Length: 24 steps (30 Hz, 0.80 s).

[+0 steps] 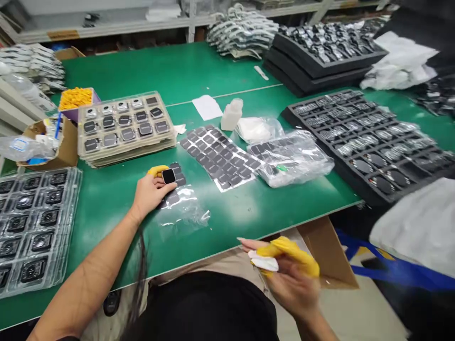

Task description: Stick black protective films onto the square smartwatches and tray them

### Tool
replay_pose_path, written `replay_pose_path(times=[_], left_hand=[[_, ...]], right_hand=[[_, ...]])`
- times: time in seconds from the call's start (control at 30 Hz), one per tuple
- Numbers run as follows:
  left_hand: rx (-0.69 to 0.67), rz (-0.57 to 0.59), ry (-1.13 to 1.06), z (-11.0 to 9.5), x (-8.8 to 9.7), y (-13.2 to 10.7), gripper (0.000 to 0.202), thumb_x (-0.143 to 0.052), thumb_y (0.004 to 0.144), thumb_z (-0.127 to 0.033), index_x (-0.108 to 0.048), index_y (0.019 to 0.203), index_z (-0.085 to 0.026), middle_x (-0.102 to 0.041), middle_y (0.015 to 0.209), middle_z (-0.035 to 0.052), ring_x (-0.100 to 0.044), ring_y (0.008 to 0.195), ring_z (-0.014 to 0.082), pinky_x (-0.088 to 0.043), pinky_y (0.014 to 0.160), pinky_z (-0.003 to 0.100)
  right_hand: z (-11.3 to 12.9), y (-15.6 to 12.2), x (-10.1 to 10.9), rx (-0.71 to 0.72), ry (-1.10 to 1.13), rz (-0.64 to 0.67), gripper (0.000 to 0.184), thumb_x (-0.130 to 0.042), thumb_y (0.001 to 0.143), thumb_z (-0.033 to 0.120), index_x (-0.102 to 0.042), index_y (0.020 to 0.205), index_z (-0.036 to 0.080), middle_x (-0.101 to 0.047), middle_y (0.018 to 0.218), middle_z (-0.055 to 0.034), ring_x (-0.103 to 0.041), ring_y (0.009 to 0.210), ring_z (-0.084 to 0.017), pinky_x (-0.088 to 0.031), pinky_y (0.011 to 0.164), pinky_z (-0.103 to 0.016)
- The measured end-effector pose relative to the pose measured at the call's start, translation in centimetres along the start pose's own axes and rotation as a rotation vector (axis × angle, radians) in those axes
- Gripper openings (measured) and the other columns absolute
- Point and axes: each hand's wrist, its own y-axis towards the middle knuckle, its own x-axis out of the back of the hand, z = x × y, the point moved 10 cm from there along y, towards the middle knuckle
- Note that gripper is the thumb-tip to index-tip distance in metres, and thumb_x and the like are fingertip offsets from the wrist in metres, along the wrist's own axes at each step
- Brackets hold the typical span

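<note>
My left hand (152, 193) is over the green work table (117, 227), shut on a small square watch body with a dark glossy face (168, 176). A yellow covering, perhaps a glove or finger cot, shows on its fingertips. Beside that hand lie dark square pads on a clear plastic sheet (181, 208). A larger sheet of dark pads (218, 156) lies farther up the table. Past the table's front edge, my right hand (287, 279) is blurred, shut on a yellow cloth or glove (291, 253) and a white wipe (263, 261).
A stacked tray of watch bodies (124, 128) stands behind my left hand, and a clear tray of round-faced parts (35, 227) lies at the left. A black foam tray (369, 147) fills the right, beside a plastic bag (295, 158) and a white bottle (232, 114).
</note>
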Motion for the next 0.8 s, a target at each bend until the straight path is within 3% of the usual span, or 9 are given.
replay_pose_path(times=[0.03, 0.1, 0.2, 0.27, 0.37, 0.43, 0.57, 0.8], left_hand=[[-0.001, -0.002, -0.003, 0.1, 0.0, -0.1, 0.06, -0.086, 0.066, -0.038, -0.066, 0.119, -0.017, -0.078, 0.085, 0.0075, -0.076, 0.078, 0.0232, -0.063, 0.075, 0.035], [0.002, 0.022, 0.002, 0.3, -0.3, -0.3, 0.06, -0.085, 0.068, -0.04, -0.067, 0.121, -0.019, -0.079, 0.082, 0.0066, -0.076, 0.077, 0.024, -0.063, 0.072, 0.034], [-0.036, 0.093, 0.04, 0.1, -1.0, -0.4, 0.056, -0.081, 0.072, -0.036, -0.066, 0.124, -0.021, -0.08, 0.088, 0.0047, -0.077, 0.081, 0.0233, -0.062, 0.076, 0.032], [-0.07, 0.12, 0.044, -0.1, -1.1, -0.4, 0.052, -0.08, 0.073, -0.033, -0.067, 0.122, -0.022, -0.08, 0.097, 0.0034, -0.077, 0.086, 0.022, -0.062, 0.079, 0.031], [0.002, 0.144, -0.031, 0.7, -1.3, -0.3, 0.054, -0.08, 0.074, -0.037, -0.066, 0.124, -0.021, -0.08, 0.087, 0.0024, -0.077, 0.079, 0.0219, -0.062, 0.073, 0.03], [0.06, 0.148, -0.07, 1.3, -1.4, -0.2, 0.056, -0.081, 0.074, -0.037, -0.065, 0.124, -0.02, -0.079, 0.081, 0.0026, -0.077, 0.078, 0.0227, -0.062, 0.073, 0.03], [0.099, 0.14, -0.103, 1.6, -1.4, -0.2, 0.054, -0.082, 0.072, -0.033, -0.066, 0.123, -0.022, -0.08, 0.095, 0.0043, -0.077, 0.087, 0.0238, -0.063, 0.079, 0.032], [0.177, 0.118, -0.154, 2.3, -1.3, -0.3, 0.053, -0.083, 0.072, -0.03, -0.067, 0.121, -0.021, -0.079, 0.085, 0.0032, -0.077, 0.081, 0.0226, -0.063, 0.077, 0.034]], right_hand=[[1.9, 2.9, 0.3, 0.095, 0.064, -0.034, 0.033, -0.061, 0.09, 0.014, -0.061, 0.114, 0.038, -0.073, 0.108, -0.006, -0.071, 0.092, -0.027, -0.059, 0.076, -0.046], [5.3, 9.1, -2.0, 0.291, 0.033, 0.032, 0.027, -0.068, 0.087, 0.013, -0.067, 0.103, 0.035, -0.073, 0.093, -0.001, -0.069, 0.087, -0.022, -0.057, 0.076, -0.039], [7.4, 17.3, -8.8, 0.451, 0.004, 0.179, 0.017, -0.067, 0.087, 0.013, -0.07, 0.091, 0.028, -0.074, 0.091, 0.0002, -0.068, 0.086, -0.019, -0.054, 0.08, -0.037], [7.1, 20.3, -13.2, 0.519, -0.095, 0.253, 0.02, -0.062, 0.088, 0.01, -0.072, 0.091, 0.027, -0.072, 0.093, -0.0023, -0.066, 0.09, -0.02, -0.054, 0.082, -0.038], [5.2, 22.1, -15.5, 0.506, -0.225, 0.214, 0.019, -0.061, 0.088, 0.013, -0.073, 0.094, 0.026, -0.067, 0.089, -0.0051, -0.062, 0.09, -0.023, -0.052, 0.08, -0.04], [4.5, 22.1, -15.1, 0.505, -0.231, 0.189, 0.016, -0.061, 0.089, 0.015, -0.072, 0.095, 0.025, -0.066, 0.088, -0.0052, -0.06, 0.087, -0.023, -0.051, 0.078, -0.04], [4.5, 21.6, -14.7, 0.542, -0.175, 0.227, 0.012, -0.061, 0.091, 0.017, -0.07, 0.091, 0.025, -0.068, 0.085, -0.004, -0.057, 0.082, -0.022, -0.048, 0.077, -0.04], [4.1, 22.9, -15.0, 0.515, -0.221, 0.226, 0.011, -0.059, 0.094, 0.024, -0.07, 0.093, 0.025, -0.065, 0.083, -0.005, -0.055, 0.081, -0.023, -0.045, 0.075, -0.04]])
